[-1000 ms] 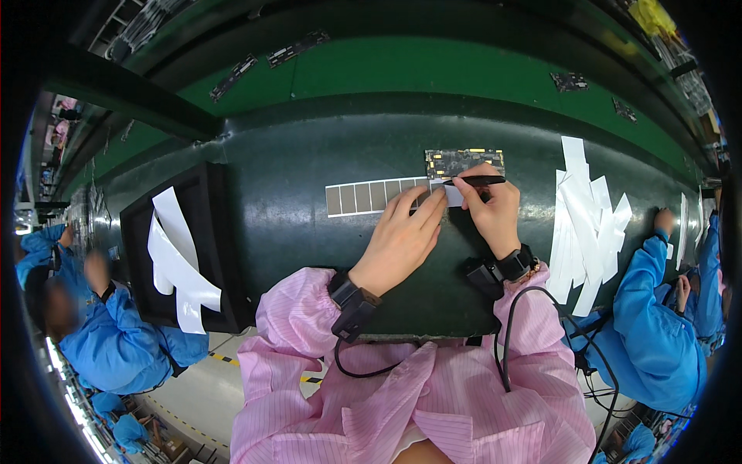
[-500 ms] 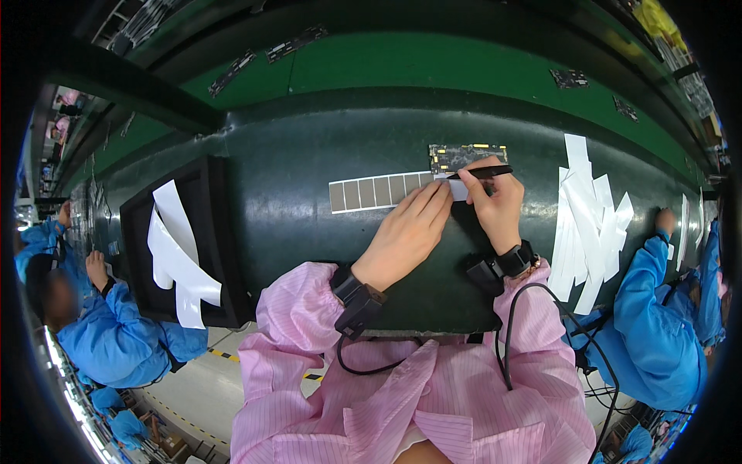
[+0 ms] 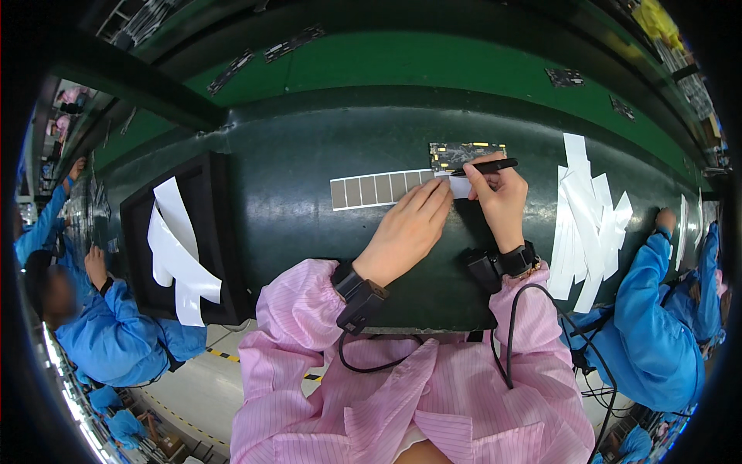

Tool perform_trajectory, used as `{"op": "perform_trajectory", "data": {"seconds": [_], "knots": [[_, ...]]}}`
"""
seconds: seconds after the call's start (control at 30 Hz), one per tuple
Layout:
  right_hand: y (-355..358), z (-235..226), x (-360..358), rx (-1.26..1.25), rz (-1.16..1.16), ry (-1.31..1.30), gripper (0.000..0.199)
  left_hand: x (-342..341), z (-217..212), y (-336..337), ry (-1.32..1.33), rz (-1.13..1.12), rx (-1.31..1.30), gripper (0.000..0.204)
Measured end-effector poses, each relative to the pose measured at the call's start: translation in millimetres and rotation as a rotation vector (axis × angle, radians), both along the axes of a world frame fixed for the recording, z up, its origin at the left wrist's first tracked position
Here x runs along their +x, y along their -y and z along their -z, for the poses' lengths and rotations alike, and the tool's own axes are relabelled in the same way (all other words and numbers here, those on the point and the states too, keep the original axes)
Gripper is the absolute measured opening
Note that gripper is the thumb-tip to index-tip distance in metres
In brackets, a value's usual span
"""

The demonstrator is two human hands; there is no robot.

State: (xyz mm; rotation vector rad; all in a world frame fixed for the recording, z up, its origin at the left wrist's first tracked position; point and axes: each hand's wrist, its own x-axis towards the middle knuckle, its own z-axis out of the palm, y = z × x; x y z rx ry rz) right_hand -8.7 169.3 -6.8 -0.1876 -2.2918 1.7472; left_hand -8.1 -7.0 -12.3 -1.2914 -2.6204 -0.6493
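Note:
My left hand (image 3: 408,228) lies flat with its fingers stretched out on a strip of grey rectangular stickers (image 3: 379,188) on a white backing. The fingertips rest near the strip's right part, which is bare white. In my right hand (image 3: 504,203) is a slim black tool (image 3: 495,165) that looks like tweezers, gripped between thumb and fingers. Its tip points left, to the strip's upper edge just below a dark circuit board (image 3: 456,152) with gold-coloured patches. The board lies just beyond the strip. Fingers hide part of the strip.
White backing strips are piled on the dark green bench (image 3: 294,155) at right (image 3: 576,224). More white strips (image 3: 182,240) lie in a black tray (image 3: 220,201) at left. Several boards lie on the green surface beyond (image 3: 294,42). Co-workers in blue sit either side (image 3: 127,332). Cables hang from my wrists.
The tool in my right hand has tilted a little and that hand has shifted slightly right. My left hand stays on the sticker strip, almost unmoved.

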Motion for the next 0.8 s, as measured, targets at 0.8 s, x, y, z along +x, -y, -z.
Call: {"op": "perform_trajectory", "data": {"seconds": [0.8], "knots": [[-6.2, 8.7, -31.9, -0.397, 0.041, 0.003, 0.011, -8.9, -5.7, 2.1, 0.062, -0.026, 0.093, 0.046]]}}
